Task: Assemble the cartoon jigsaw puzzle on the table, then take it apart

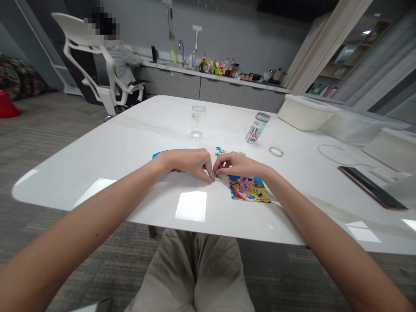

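Flat blue printed sheet [158, 154] mostly lost behind the bare left hand [195, 162], rounded red thing [7, 106] chopped off frame-left

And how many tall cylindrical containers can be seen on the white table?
2: a clear jar beyond the left hand, and a printed canister beyond the right hand. The storage boxes could hide others.

1 white chair [111, 71] stands on carpet [52, 138] near cabinets [211, 89] lining a grey wall [234, 34].

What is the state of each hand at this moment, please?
Left hand: fingers drawn together at the small puzzle pieces; whether it grips one cannot be told.
Right hand: fingers curled down at the same pieces; a grip cannot be told either.
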A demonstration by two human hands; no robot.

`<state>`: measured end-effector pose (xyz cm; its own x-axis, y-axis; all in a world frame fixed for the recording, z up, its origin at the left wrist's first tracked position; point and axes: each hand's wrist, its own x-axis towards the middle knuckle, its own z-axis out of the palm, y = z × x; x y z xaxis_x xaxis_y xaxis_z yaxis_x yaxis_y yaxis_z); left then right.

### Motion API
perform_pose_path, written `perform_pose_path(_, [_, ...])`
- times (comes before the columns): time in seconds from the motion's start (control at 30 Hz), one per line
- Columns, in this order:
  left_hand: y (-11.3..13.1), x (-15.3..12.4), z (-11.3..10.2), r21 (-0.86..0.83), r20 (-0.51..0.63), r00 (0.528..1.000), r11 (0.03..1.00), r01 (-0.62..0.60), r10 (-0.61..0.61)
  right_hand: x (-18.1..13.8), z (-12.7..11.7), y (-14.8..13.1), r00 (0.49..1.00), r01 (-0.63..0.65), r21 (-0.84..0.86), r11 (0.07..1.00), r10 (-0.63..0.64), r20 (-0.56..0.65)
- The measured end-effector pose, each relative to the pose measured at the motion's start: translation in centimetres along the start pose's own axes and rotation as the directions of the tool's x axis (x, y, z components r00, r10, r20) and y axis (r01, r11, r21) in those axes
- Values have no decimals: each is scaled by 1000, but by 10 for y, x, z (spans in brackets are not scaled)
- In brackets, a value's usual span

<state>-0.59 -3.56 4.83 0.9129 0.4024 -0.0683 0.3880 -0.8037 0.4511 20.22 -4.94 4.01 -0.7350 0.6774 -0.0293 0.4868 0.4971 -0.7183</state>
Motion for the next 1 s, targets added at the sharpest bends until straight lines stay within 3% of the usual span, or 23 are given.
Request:
perform_pose_path(0.13, [0,1,1,25,-34,999,1000,-8,9,-1,-3,4,997,1,-138,990,-12,-81])
perform_pose_path(0.27, [2,2,3,43,-49,999,999,5,-3,-2,-3,6,998,-17,-223,975,3,-62])
perform_pose_path(0.43, [5,3,4,47,-33,998,997,55,-53,-2,-3,7,998,-34,-222,974,20,-65])
perform_pose_path(1.0, [6,2,4,54,-52,998,998,32,-29,1,-2,11,996,-83,-136,987,80,-27])
